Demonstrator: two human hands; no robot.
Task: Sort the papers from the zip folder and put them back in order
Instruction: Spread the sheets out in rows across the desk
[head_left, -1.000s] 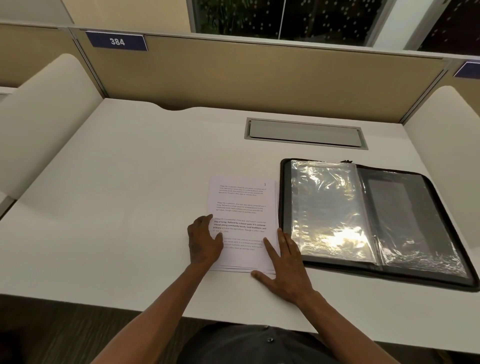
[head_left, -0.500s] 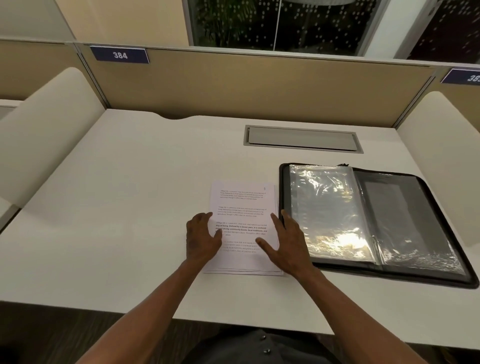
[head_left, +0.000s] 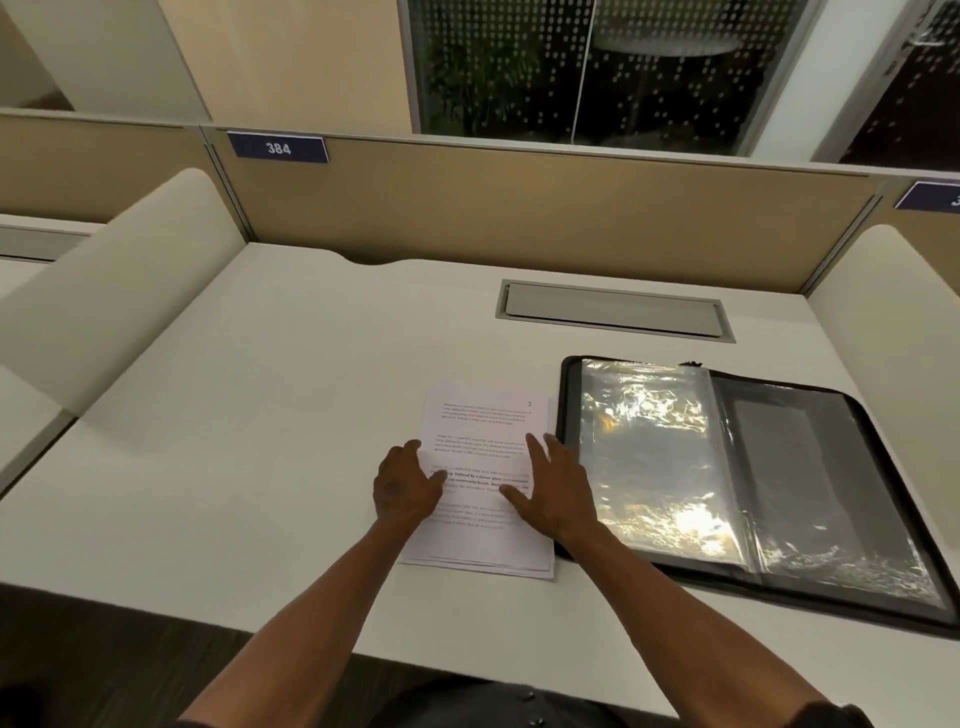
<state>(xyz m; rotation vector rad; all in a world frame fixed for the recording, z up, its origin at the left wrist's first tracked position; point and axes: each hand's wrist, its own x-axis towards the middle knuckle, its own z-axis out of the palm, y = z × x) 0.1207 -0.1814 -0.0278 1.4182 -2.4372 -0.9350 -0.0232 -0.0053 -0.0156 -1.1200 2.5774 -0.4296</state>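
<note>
Both hands (head_left: 405, 486) (head_left: 558, 493) rest flat, grip open, holding nothing, on papers (head_left: 483, 431).

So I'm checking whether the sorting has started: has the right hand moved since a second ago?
Yes. The right hand has slid up the paper stack, away from its near edge, alongside the zip folder.

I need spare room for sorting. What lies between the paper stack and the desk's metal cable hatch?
Nothing: in the head view, bare desktop separates the paper stack from the cable hatch.
</note>
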